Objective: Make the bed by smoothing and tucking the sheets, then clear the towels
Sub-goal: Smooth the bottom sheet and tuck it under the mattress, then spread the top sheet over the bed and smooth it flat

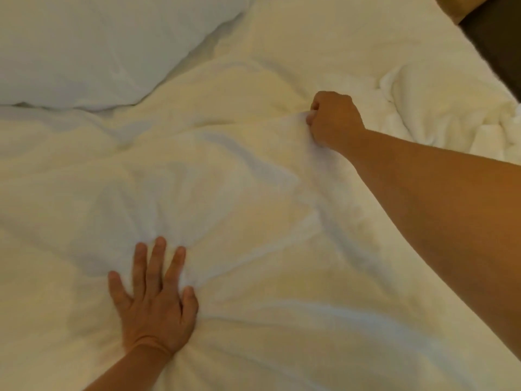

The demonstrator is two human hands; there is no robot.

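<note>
A rumpled white duvet (225, 176) covers most of the bed. My left hand (155, 300) presses flat on it near the bottom left, fingers spread and straight, creases fanning out from the palm. My right hand (334, 119) reaches far across and grips a bunched fold of the duvet in a closed fist. A taut ridge of fabric runs from that fist down toward the middle. A white towel-like bundle (439, 108) lies crumpled at the right, beyond my right forearm.
A white pillow (93, 49) lies at the top left, its edge resting on the duvet. A second white pillow or sheet area (324, 32) fills the top centre. A dark headboard or wall (496, 40) shows in the top right corner.
</note>
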